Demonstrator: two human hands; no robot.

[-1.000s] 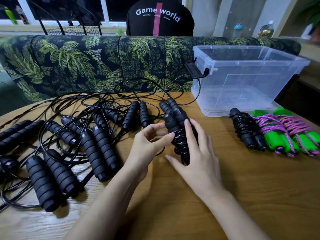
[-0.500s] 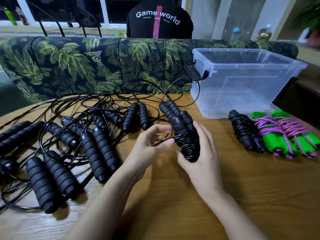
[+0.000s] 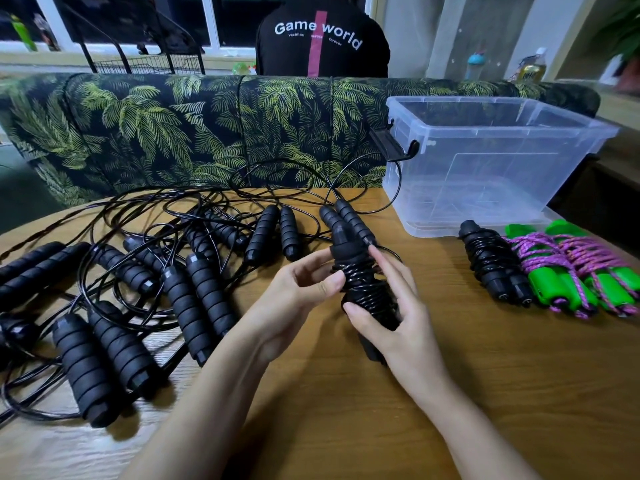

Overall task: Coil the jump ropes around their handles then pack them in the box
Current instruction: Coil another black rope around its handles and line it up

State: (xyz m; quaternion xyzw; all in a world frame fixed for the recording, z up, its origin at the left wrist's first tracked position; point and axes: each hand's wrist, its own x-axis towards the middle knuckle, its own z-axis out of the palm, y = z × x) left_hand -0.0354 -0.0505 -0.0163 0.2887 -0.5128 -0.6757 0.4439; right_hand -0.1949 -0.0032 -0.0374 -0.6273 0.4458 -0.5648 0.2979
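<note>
A black jump rope (image 3: 360, 282) with its cord wound round both foam handles stands tilted above the wooden table (image 3: 485, 375). My right hand (image 3: 398, 320) grips its lower half from the right. My left hand (image 3: 298, 292) pinches the wound cord on the bundle's left side. Several uncoiled black ropes (image 3: 187, 289) lie tangled at left. A coiled black rope (image 3: 491, 265) and two green-handled ropes with purple cord (image 3: 581, 271) lie at right. The clear plastic box (image 3: 491, 161) stands open at back right, nothing visible inside.
A palm-print sofa back (image 3: 207, 133) runs along the table's far edge. A person in a black shirt (image 3: 322, 39) sits behind it, facing away. Loose cords (image 3: 294, 174) arch up against the sofa near the box's black latch (image 3: 394, 147).
The bundle has been lifted and tipped more upright between my hands. My right hand slid lower on it, and my left thumb and fingers closed onto the wound cord.
</note>
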